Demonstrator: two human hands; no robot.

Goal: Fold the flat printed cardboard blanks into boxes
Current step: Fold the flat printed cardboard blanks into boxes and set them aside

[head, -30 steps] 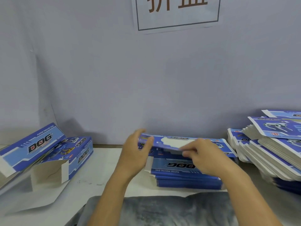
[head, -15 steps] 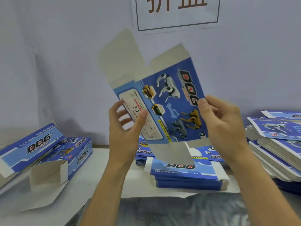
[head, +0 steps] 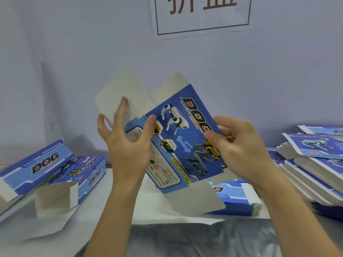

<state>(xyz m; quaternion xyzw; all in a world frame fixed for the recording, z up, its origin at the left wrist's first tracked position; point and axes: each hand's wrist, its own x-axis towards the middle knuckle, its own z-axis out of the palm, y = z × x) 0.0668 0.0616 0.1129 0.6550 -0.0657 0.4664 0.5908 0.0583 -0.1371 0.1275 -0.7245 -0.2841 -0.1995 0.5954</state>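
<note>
1. Blank (head: pixel 178 138): flat printed cardboard, glossy blue face w/ robot-dog art + "DOG" logo, plain grey-white flaps top & btm. Held up in the air, tilted, above the worktop (head: pixel 104 216), in front of the wall.
2. Left hand (head: pixel 128 145): grip partly closed on blank's left edge – thumb on printed face, fingers spread behind, one fingertip showing over the upper grey flap.
3. Right hand (head: pixel 239 151): grip pinches the right edge – thumb on the front near the logo, fingers curled behind.
4. Stack of flat blanks (head: pixel 239 199) on worktop right below the held one, edges layered, same blue print.
5. Bigger fanned pile (head: pixel 315 164) at right, white edges showing.
6. Left side: two folded boxes (head: pixel 74 175), rectangular, one w/ end open & matte grey inside showing.
7. Wall: pale, smooth; framed paper sign (head: pixel 202 13) w/ brown characters, cut off at top.
8. Worktop pale, paper-covered; grey cloth at near edge.
</note>
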